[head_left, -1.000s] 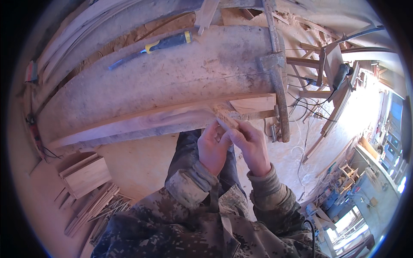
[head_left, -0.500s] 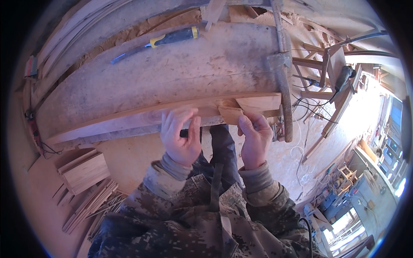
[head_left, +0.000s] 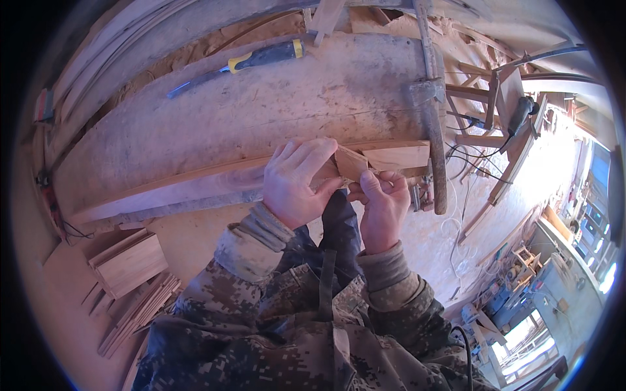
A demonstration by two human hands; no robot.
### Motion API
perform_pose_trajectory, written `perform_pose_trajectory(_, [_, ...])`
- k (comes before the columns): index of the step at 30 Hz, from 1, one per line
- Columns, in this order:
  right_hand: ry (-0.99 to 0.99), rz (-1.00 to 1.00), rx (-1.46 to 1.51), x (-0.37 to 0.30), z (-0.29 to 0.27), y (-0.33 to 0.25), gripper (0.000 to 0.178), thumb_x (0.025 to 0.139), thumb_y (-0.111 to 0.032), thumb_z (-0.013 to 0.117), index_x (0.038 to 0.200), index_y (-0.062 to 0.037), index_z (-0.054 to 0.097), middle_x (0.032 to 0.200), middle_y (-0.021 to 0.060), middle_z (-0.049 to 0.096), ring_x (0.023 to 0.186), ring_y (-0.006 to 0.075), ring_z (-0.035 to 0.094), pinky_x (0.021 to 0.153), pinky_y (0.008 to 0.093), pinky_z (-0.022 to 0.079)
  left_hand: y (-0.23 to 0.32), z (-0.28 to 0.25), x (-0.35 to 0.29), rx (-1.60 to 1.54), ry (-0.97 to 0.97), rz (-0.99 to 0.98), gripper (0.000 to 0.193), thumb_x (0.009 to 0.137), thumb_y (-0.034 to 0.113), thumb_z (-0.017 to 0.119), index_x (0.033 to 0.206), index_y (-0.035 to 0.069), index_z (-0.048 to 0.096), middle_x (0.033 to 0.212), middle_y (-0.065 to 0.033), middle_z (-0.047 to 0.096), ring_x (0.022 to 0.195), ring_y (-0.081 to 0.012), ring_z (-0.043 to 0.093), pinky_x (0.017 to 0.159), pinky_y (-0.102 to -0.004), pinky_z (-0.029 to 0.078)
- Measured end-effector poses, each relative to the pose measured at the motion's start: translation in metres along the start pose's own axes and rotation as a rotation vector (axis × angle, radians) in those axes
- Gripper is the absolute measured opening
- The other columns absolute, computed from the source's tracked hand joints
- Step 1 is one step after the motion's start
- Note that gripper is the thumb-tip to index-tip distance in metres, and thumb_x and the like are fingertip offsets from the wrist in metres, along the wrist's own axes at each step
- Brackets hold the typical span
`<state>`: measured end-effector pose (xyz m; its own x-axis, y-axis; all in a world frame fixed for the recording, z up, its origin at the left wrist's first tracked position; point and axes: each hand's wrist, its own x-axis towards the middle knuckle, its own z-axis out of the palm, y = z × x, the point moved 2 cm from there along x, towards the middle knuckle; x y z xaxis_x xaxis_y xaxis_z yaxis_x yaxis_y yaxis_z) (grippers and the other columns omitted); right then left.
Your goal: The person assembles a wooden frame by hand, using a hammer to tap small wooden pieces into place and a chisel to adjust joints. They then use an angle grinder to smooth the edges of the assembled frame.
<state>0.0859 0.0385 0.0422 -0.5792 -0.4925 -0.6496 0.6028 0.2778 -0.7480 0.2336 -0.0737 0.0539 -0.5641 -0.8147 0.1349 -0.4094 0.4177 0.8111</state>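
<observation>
Wooden block (head_left: pixel 351 162), a small flat piece of light timber, sits between my two hands at the near edge of the desk (head_left: pixel 215 124). My right hand (head_left: pixel 381 208) has a closed grip on it, thumb on top and fingers curled under its lower corner. My left hand (head_left: pixel 297 182) lies over its left side, fingers bent and pressing where the piece meets the long wooden strip (head_left: pixel 195 179) that runs away to the left of my grip. How much of the piece is under my left fingers I cannot tell, they cover it. Just right of my grip is a flat board end (head_left: pixel 398 156), and past it an old hammer (head_left: pixel 433 137) leans with its handle hanging over the desk edge. Far above my grip, well apart, a chisel with yellow and black handle (head_left: pixel 254 60) lies on the dusty surface. I think the risk is that the piece slips out, because I hold it only by one corner and the desk is full of sawdust; it would fall to the floor between my knees. Also my right elbow could knock the hammer, which looks not stable.
</observation>
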Motion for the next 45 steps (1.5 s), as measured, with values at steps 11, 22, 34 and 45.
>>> perform_pose_trajectory(11, [-0.017,0.118,0.266,0.001,0.000,0.002,0.020,0.102,-0.007,0.070,0.111,-0.0001,0.053,0.093,0.0130,0.071,0.078,0.0185,0.070,0.069,0.0309,0.060,-0.002,0.014,0.001,-0.004,0.037,0.105,0.063,0.066,0.011,0.092,0.123,0.000,0.068,0.110,-0.0136,0.072,0.102,-0.0365,0.066,0.088,-0.0473,0.054])
perform_pose_trajectory(22, [0.028,0.203,0.127,0.001,0.003,-0.001,0.017,0.101,-0.014,0.072,0.098,0.0015,0.065,0.077,0.0094,0.069,0.064,0.0169,0.064,0.064,0.0296,0.054,-0.003,0.016,0.000,-0.065,-0.022,0.094,0.068,0.070,0.003,0.091,0.131,-0.001,0.062,0.113,-0.0165,0.073,0.105,-0.0370,0.069,0.089,-0.0451,0.057])
perform_pose_trajectory(34, [0.088,-0.418,-0.732,0.008,-0.051,-0.042,0.030,0.087,-0.007,0.080,0.115,-0.0011,0.069,0.100,0.0084,0.073,0.091,0.0199,0.069,0.079,0.0332,0.055,-0.005,0.023,-0.002,-0.040,0.059,0.248,0.073,0.073,0.003,0.091,0.137,-0.003,0.056,0.116,-0.0178,0.074,0.103,-0.0361,0.072,0.087,-0.0440,0.061])
perform_pose_trajectory(45, [0.057,-0.292,-1.402,0.102,-0.133,-0.100,0.027,0.078,-0.005,0.065,0.105,-0.0034,0.066,0.095,0.0242,0.071,0.098,0.0482,0.068,0.083,0.0533,0.052,-0.005,0.026,-0.007,0.093,0.065,0.292,0.094,0.077,0.004,0.089,0.157,0.002,0.039,0.119,-0.0179,0.076,0.104,-0.0367,0.072,0.089,-0.0461,0.060])
